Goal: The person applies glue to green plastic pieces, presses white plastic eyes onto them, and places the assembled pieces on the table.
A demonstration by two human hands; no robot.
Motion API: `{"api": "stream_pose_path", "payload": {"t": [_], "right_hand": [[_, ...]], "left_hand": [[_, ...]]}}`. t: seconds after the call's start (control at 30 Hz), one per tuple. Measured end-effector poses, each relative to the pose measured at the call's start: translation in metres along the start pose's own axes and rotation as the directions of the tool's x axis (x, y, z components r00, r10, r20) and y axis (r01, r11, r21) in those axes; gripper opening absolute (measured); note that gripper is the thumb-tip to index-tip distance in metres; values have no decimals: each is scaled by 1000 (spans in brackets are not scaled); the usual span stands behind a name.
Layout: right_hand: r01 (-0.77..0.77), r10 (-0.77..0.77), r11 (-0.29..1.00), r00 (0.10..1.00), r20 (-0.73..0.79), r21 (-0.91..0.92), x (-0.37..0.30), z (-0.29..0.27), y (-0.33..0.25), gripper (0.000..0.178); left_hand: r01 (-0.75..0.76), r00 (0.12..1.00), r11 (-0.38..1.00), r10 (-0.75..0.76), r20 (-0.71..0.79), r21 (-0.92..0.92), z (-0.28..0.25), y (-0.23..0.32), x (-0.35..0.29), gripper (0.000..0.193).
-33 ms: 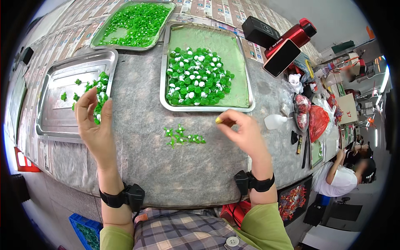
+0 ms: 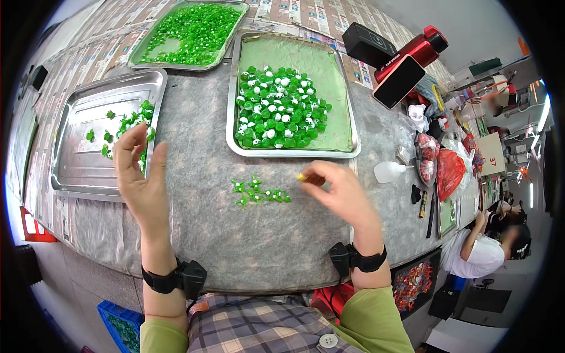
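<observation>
My left hand is raised at the right edge of the left metal tray, thumb and fingers apart, nothing visible in it. Behind its fingers, a heap of small green pieces with white spots is partly hidden. Over the grey cloth is my right hand, its thumb and index finger curled nearly together. A bit of yellow shows at the fingertip; whether it is a covering or a held thing I cannot tell. Left of that hand lies a small group of green pieces with white dots.
A green-lined tray holds many green and white round pieces. Behind it on the left stands another tray of tiny green parts. On the right are a phone, a red bottle, a white squeeze bottle and red bags.
My right hand has shifted slightly left and down, closer to the small green group. My left hand has moved a little to the right, away from the heap.
</observation>
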State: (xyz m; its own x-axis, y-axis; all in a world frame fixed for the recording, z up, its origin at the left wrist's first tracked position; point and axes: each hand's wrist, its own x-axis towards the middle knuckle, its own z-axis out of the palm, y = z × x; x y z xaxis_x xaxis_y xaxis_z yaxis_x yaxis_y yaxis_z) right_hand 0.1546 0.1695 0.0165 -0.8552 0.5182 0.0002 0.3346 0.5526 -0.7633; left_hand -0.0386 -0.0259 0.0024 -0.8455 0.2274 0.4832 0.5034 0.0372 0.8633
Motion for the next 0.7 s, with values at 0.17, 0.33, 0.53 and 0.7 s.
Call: {"api": "stream_pose_path", "payload": {"t": [0.17, 0.33, 0.53, 0.7], "right_hand": [[143, -90, 963, 970, 228, -228, -5, 15, -3, 20], [274, -217, 928, 949, 231, -253, -4, 24, 2, 18], [135, -127, 990, 983, 133, -51, -9, 17, -6, 14], [118, -124, 860, 992, -20, 497, -14, 24, -13, 15]], "left_hand": [[-8, 972, 998, 23, 235, -64, 20, 8, -21, 24], [151, 894, 978, -73, 442, -144, 27, 9, -32, 19], [481, 750, 859, -301, 589, -173, 28, 15, -41, 13], [822, 308, 564, -322, 895, -80, 35, 28, -50, 20]]}}
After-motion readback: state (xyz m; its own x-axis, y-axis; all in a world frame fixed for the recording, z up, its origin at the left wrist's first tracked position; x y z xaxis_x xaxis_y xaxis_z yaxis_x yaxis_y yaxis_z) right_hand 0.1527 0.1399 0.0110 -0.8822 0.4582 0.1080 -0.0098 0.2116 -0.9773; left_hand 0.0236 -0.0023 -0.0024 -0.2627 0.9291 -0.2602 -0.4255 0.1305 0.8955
